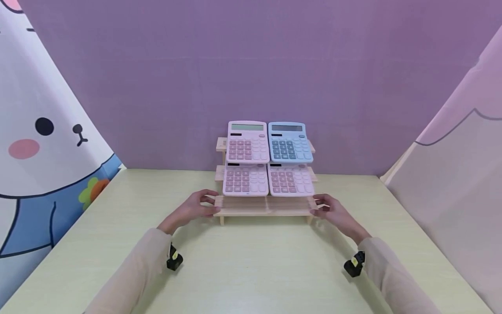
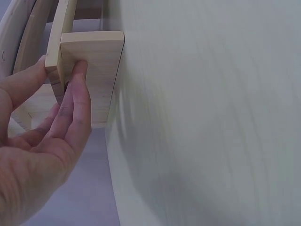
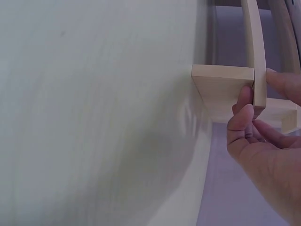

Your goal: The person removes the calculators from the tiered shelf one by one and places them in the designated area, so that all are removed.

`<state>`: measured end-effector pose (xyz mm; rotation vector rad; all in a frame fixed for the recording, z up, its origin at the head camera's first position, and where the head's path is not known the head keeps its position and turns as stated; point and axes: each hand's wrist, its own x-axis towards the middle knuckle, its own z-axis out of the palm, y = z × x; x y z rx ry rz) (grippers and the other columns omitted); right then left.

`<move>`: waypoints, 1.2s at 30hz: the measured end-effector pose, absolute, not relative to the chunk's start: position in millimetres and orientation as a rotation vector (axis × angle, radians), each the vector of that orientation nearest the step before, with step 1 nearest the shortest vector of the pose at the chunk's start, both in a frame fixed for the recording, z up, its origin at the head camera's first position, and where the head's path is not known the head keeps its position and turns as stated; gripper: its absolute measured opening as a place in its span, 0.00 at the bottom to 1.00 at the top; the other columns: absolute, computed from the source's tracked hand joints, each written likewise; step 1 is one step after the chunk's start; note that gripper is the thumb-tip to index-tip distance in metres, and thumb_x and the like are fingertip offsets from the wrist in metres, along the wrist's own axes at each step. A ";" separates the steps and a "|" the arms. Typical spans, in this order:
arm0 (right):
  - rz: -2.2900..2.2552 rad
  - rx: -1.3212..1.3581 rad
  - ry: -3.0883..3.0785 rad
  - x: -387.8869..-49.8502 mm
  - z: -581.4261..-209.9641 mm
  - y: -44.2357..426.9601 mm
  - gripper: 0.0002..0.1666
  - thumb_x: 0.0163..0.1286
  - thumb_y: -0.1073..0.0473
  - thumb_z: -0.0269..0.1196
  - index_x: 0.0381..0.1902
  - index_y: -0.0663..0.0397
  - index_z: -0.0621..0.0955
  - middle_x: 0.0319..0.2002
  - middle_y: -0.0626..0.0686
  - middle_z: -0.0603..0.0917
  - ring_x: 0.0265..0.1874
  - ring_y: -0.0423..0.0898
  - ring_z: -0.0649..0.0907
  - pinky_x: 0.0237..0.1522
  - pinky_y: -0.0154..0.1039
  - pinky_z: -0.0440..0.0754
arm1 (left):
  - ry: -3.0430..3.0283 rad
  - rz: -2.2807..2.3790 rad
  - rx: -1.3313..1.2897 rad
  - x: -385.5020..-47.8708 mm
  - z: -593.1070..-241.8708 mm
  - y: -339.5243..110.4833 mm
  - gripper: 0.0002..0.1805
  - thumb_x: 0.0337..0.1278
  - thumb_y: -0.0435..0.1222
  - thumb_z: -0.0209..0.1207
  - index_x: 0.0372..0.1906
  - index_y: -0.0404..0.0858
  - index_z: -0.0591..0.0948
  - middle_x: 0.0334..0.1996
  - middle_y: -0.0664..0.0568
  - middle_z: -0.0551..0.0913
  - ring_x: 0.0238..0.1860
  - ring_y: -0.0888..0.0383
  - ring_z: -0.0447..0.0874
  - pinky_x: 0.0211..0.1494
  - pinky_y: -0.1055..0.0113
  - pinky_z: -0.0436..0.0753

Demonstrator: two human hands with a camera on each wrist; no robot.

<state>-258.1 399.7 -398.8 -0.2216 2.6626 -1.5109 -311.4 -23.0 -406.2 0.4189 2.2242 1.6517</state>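
Note:
A tiered wooden rack stands on the table, seen from the front in the head view. On its upper tiers lean a blue calculator, a pink calculator above, and two more pink calculators below. My left hand pinches the left end of the lowest shelf, thumb on top and fingers underneath. At the opposite end, my right hand grips the same shelf likewise, fingertips tucked under the board. Part of the lower calculators' tops is hidden behind the upper ones.
The pale table spreads out in front of the rack. A purple cloth backdrop rises close behind it. Printed cloth with a cartoon figure hangs on the left, and a pale patterned cloth on the right.

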 end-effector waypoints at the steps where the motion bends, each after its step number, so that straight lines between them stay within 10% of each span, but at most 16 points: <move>1: -1.515 -0.220 2.656 -258.7 -398.7 399.6 0.35 0.61 0.58 0.62 0.61 0.68 0.63 0.53 0.67 0.69 0.47 0.54 0.75 0.44 0.30 0.77 | 2.224 1.650 0.418 -311.3 -406.4 -23.5 0.32 0.50 0.33 0.63 0.60 0.30 0.65 0.48 0.36 0.74 0.37 0.57 0.80 0.45 0.58 0.84; 36: -1.639 -0.281 2.525 -261.9 -404.8 409.7 0.32 0.61 0.62 0.61 0.60 0.66 0.63 0.53 0.66 0.70 0.41 0.46 0.78 0.48 0.45 0.80 | 2.306 1.610 0.395 -301.0 -401.6 -18.9 0.34 0.52 0.37 0.62 0.62 0.31 0.62 0.53 0.33 0.70 0.40 0.56 0.79 0.47 0.58 0.84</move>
